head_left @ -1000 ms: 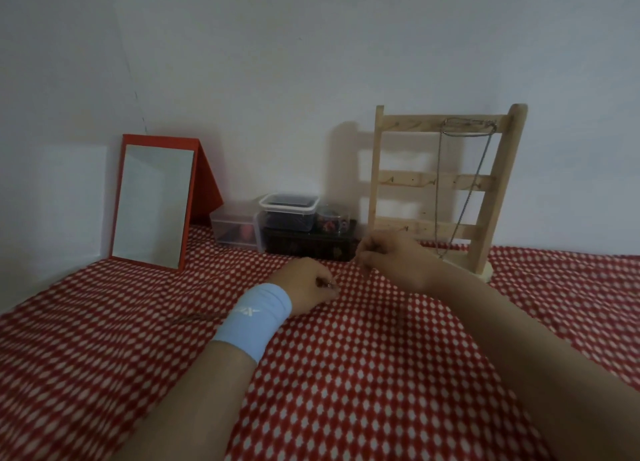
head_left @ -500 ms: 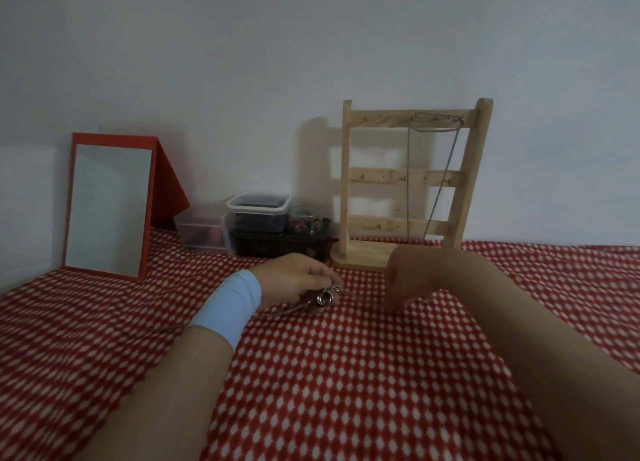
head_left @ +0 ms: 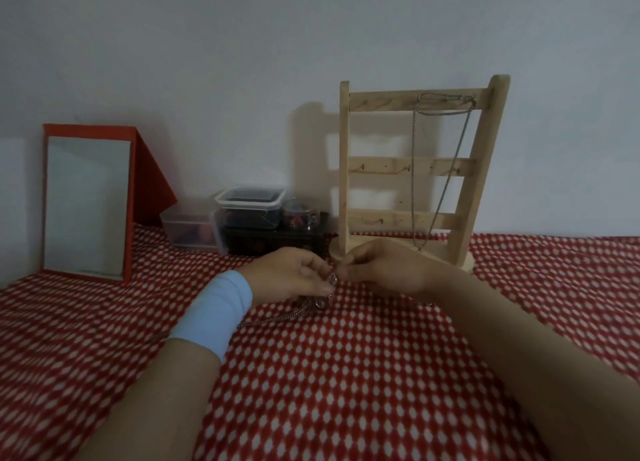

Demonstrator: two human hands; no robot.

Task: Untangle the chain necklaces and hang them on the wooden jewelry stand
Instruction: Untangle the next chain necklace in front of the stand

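- Red-and-white checked cloth [head_left: 346, 374] covers the worktop under my forearms.
- My left hand [head_left: 291, 273], with a pale blue wristband [head_left: 214, 311], and my right hand [head_left: 381, 270] both pinch the tangled chain necklace [head_left: 322, 303]; its loose end trails on the cloth under my left hand.
- Just behind stands the wooden jewelry stand [head_left: 381, 165], upright, one hung chain [head_left: 414, 138] draped from its top bar.
- A red-framed mirror [head_left: 86, 204] and plastic boxes [head_left: 249, 206] sit left, by the wall.

Tangled chain [head_left: 320, 303] at centre on cloth [head_left: 346, 391], between left hand [head_left: 287, 273] and right hand [head_left: 384, 270]. Stand [head_left: 412, 163] behind at 1 o'clock, hung chain [head_left: 437, 197] on it. Containers [head_left: 249, 208] at 11, mirror [head_left: 86, 204] at 10.
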